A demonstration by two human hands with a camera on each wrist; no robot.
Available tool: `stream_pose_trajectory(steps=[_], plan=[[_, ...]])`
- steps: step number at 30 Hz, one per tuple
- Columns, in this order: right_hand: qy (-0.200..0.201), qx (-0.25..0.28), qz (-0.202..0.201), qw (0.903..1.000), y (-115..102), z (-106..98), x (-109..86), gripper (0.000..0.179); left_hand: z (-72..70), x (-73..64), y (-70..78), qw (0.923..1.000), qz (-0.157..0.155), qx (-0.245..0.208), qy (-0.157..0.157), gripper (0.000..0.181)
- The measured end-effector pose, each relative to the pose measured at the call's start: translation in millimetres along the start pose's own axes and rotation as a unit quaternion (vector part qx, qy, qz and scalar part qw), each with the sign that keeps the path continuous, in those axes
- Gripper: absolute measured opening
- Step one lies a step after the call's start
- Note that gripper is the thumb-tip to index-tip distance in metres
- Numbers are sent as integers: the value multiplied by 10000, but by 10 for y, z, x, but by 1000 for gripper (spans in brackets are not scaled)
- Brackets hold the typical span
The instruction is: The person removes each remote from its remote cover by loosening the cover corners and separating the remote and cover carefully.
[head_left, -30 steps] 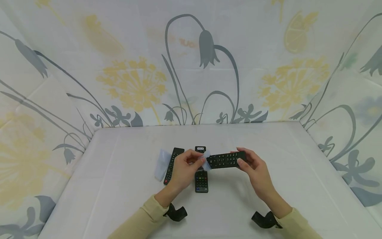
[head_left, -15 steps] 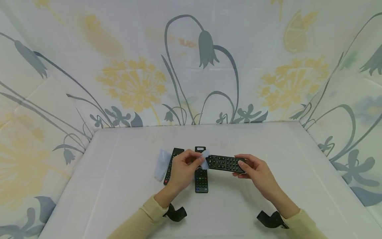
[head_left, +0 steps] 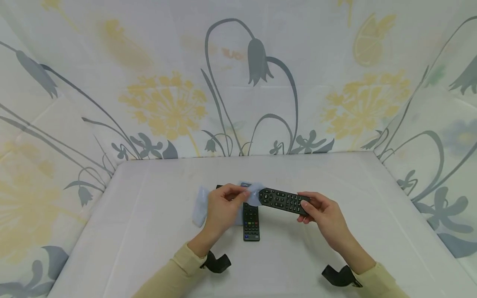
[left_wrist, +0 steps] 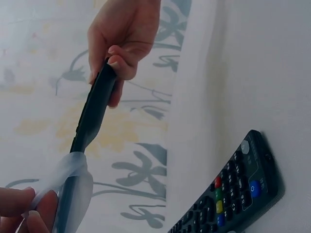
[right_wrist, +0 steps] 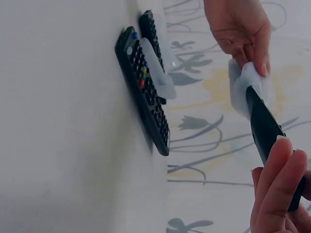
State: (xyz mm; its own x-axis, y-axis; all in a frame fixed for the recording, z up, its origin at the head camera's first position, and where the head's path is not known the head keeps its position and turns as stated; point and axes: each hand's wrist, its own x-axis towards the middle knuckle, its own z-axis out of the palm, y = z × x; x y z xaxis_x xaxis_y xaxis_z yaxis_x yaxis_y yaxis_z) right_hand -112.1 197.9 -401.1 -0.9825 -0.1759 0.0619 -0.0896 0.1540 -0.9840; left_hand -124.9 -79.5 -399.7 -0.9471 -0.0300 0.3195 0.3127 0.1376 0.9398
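Note:
My right hand (head_left: 321, 211) grips the near end of a black remote control (head_left: 283, 200), thumb on its button face. The remote's other end sits inside a thin, translucent bluish sleeve (head_left: 255, 193). With thumb and fingers, my left hand (head_left: 223, 207) pinches the sleeve's edge. In the left wrist view the remote's dark end shows through the sleeve (left_wrist: 77, 189). Both hands hold the remote above the table, tilted slightly down to the right.
A second remote control (head_left: 251, 225) lies buttons up beneath the hands. Behind it in the right wrist view is another remote (right_wrist: 151, 36), mostly hidden by my left hand in the head view. One translucent sleeve (head_left: 200, 207) lies at left; another sleeve (right_wrist: 158, 70) lies between these remotes.
The held remote has turned, its right end now lower. My left hand has shifted slightly left with the sleeve, uncovering a light sleeve beside the middle remote.

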Motion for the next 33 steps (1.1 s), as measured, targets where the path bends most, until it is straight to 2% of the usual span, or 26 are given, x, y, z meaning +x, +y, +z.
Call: stream_pose_trajectory(steps=[9,16,25,27,33], plan=[[-23,-72,104,9999,30,-24,-6,34,-65,6,-18,9992,-373,147,-21,5],[-49,-61,184,9998,26,-31,-14,33,-102,9,-13,9990,-315,299,96,5],[-56,-56,226,9997,44,-47,-18,34,-126,27,-14,9983,-534,204,82,8],[-61,-63,234,9997,48,-50,-18,35,-124,30,12,9979,-600,209,95,8],[-95,-19,237,9997,48,-63,-21,35,-135,-15,272,9977,-613,263,89,8]])
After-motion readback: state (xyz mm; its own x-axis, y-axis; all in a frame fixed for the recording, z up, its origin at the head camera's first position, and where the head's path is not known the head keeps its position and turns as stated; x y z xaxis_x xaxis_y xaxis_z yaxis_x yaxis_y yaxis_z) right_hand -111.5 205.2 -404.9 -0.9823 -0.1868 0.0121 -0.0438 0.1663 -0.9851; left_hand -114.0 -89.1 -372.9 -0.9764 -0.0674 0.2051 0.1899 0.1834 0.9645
